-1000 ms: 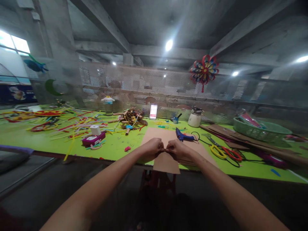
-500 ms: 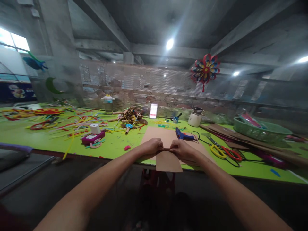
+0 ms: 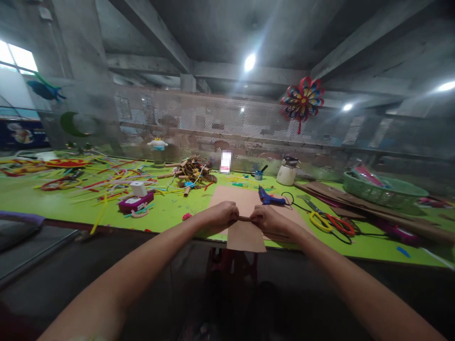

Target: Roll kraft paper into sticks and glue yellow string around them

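Left hand (image 3: 225,214) and right hand (image 3: 267,219), in the head view, each pinch one end of the rolled edge of the brown paper (image 3: 246,237), left at nine o'clock, right at three, about equally near. That roll's long axis runs nine to three; its flat part reaches toward six, past the front edge of the table (image 3: 170,215). Close by at one o'clock lies a glue gun (image 3: 272,199); open room lies toward six.
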{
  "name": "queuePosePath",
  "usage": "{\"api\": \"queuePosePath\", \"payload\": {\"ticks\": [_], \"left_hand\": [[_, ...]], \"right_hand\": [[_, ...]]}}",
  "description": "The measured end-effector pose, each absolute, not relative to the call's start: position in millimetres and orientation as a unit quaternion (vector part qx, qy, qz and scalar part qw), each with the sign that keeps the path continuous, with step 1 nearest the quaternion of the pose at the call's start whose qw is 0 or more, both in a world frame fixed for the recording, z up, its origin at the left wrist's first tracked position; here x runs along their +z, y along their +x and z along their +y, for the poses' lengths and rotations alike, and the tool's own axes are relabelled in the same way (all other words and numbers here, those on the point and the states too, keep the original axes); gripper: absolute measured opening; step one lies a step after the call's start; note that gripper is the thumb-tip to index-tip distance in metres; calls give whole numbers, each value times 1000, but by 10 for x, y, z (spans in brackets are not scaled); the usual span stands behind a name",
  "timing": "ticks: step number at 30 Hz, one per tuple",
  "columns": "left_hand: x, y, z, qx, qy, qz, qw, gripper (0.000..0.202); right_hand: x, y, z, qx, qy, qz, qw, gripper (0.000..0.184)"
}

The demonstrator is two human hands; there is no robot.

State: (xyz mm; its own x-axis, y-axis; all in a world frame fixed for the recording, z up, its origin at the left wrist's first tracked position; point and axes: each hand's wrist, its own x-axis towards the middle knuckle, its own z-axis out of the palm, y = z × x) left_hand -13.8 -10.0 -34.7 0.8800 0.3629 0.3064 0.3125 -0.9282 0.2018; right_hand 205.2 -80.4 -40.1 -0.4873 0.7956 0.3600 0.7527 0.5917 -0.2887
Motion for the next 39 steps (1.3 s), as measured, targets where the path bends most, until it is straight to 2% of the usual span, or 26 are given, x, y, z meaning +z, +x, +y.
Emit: {"api": "queuePosePath", "payload": {"ticks": [3, 5, 9, 11, 13, 15, 19, 24, 28, 33, 39], "left_hand": [[-357, -148, -112, 183, 966, 177, 52, 20], [-353, -158, -104, 196, 959, 191, 79, 20], [-252, -218, -125, 182, 920, 206, 281, 21], [-142, -258, -197, 169, 887, 180, 391, 24], [-15, -286, -315, 175, 857, 141, 464, 27], [91, -290, -460, 168, 831, 111, 519, 28], [126, -231, -698, 122, 773, 53, 620, 30], [-64, -113, -769, 116, 711, -7, 694, 29], [-163, 8, -827, 127, 666, -53, 733, 29], [-198, 203, -975, 97, 643, -41, 759, 39], [-130, 111, -753, 180, 708, 114, 674, 30]], "right_hand": [[-386, 2026, -843, 59, -469, -846, 245, 20], [-329, 2008, -891, 85, -492, -827, 256, 22], [-96, 2023, -1009, 201, -471, -803, 304, 28], [16, 2047, -1063, 278, -430, -780, 361, 31], [85, 2050, -1114, 355, -376, -736, 437, 32], [127, 2007, -1180, 420, -327, -706, 466, 29], [303, 1823, -1402, 454, -263, -777, 347, 37], [698, 1683, -1730, 332, -183, -901, 211, 37], [810, 1633, -1876, 292, -164, -920, 205, 35], [729, 1623, -1876, 329, -139, -903, 239, 30], [636, 1835, -1659, 243, -313, -902, 169, 29]]}}
